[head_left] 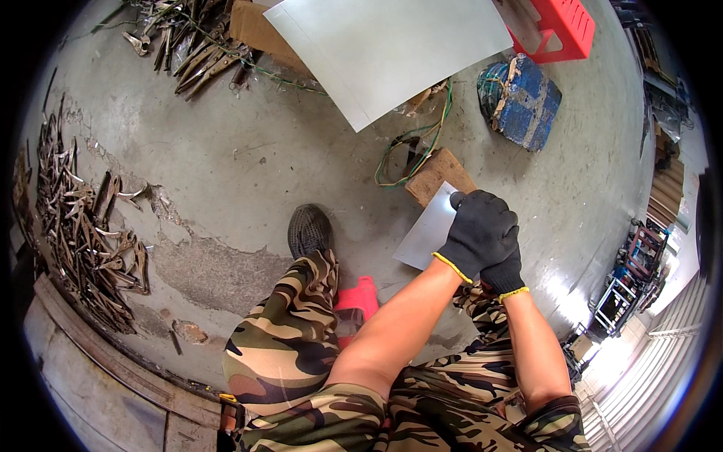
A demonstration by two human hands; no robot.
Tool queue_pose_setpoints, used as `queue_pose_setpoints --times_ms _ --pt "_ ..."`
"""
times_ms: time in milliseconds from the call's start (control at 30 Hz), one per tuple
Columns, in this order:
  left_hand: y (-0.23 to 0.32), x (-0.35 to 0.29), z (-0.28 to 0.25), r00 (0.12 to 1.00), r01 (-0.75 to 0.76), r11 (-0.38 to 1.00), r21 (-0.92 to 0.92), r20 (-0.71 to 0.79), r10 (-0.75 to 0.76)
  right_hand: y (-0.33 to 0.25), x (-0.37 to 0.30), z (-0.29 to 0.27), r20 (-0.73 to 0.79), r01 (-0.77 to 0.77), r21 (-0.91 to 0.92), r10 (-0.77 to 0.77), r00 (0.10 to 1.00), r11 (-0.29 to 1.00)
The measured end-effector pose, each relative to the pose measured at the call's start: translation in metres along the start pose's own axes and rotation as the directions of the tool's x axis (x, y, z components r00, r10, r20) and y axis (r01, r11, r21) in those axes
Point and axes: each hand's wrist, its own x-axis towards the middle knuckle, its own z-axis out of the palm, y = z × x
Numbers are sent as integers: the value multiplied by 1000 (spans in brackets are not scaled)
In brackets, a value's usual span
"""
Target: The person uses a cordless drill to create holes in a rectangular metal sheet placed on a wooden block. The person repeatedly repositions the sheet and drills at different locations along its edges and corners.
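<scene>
In the head view, both hands wear black gloves with yellow cuffs and meet right of centre. The left hand (480,235) is closed, its fingers curled in; a dark rounded end (456,200) shows at its far edge, and I cannot tell whether the hand grips it. The right hand (503,273) is pressed close behind the left and partly hidden by it, so I cannot tell how far it is open or what it holds.

The small metal sheet (423,237) is just beside and partly under the left hand, tilted in the picture, with its far end overlapping a brown block (444,172). A loop of green wire (385,175) lies by the block.

Farther off, a large metal sheet (399,53) is near a piece of cardboard (260,34), with a blue taped bundle (531,105) and a red plastic stool (568,34) to its right. Heaps of metal tools lie on the grey floor (218,143), one at upper left (199,56), another along the left side (79,218). The person wears camouflage trousers (282,335) and a dark shoe (309,230); a pinkish-red thing (361,297) shows between the legs.
</scene>
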Motion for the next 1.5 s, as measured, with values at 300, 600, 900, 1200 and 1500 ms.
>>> queue_pose_setpoints --times_ms 300,600,900,1200,1500 --pt "2 2 -1 1000 -17 1000 1 -13 17 1 -2 3 -29 -68 95 71 997 993" --pt "1 -2 -9 988 61 991 119 133 -76 -21 1 -6 -91 -91 316 126 988 944" --pt "-51 -56 -6 738 571 816 92 -494 -461 -42 2 -16 -100 -192 511 280 955 838" --pt "-56 -52 -36 295 839 315 444 117 -948 -53 3 -20 -73 -304 504 391 918 808" --pt "-58 -55 -36 343 814 373 445 148 -927 -76 4 -19 -133 -424 484 543 829 766"
